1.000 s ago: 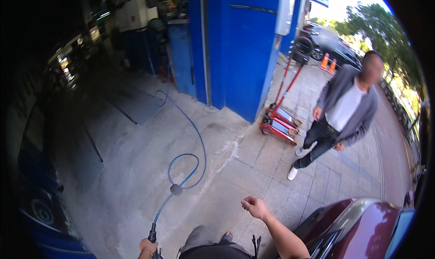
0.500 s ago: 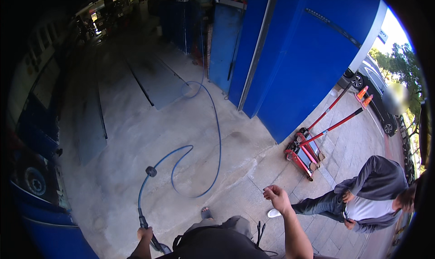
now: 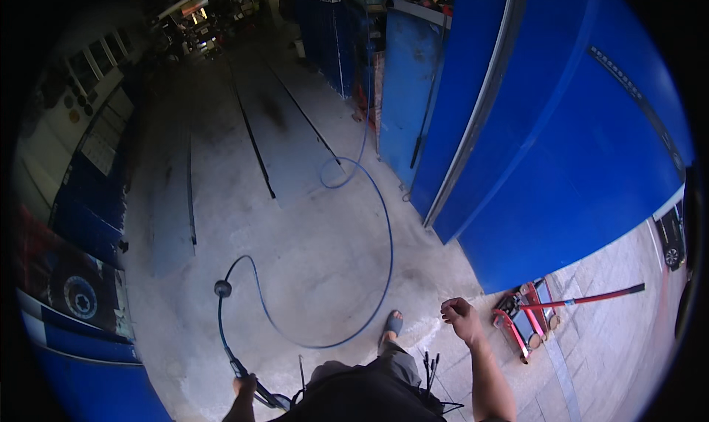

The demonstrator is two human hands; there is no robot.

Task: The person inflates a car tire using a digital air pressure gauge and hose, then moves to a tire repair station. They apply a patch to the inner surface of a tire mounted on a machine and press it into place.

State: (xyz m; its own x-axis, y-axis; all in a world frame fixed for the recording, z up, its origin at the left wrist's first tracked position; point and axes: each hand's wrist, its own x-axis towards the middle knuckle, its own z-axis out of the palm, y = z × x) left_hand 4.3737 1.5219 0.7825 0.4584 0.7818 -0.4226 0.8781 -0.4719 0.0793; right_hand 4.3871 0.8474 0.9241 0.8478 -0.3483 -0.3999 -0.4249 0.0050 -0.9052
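At the lower left, my left hand (image 3: 244, 385) is closed round the grip of a black hose-end tool (image 3: 238, 368), its lower end close to my body. A blue hose (image 3: 389, 233) leads from it, with a round black stopper (image 3: 222, 288) on it a little above the hand. The hose makes a wide bend and a small loop on the concrete. My right hand (image 3: 461, 320) is raised at the lower right, fingers loosely curled, a gap by the thumb, nothing visible in it. It touches nothing and appears nearest the red floor jacks (image 3: 526, 318).
A tall blue panel (image 3: 561, 171) stands on the right, beside a lighter blue cabinet (image 3: 408, 89). Dark rails (image 3: 252, 137) run along the floor into the dim workshop. On the left is a panel with a wheel picture (image 3: 80, 298). A dark car (image 3: 670, 237) stands outside.
My view has swung right to left, toward the workshop, and my feet have stepped. The person in the grey jacket and the cones have left view. My left hand keeps the hose tool.
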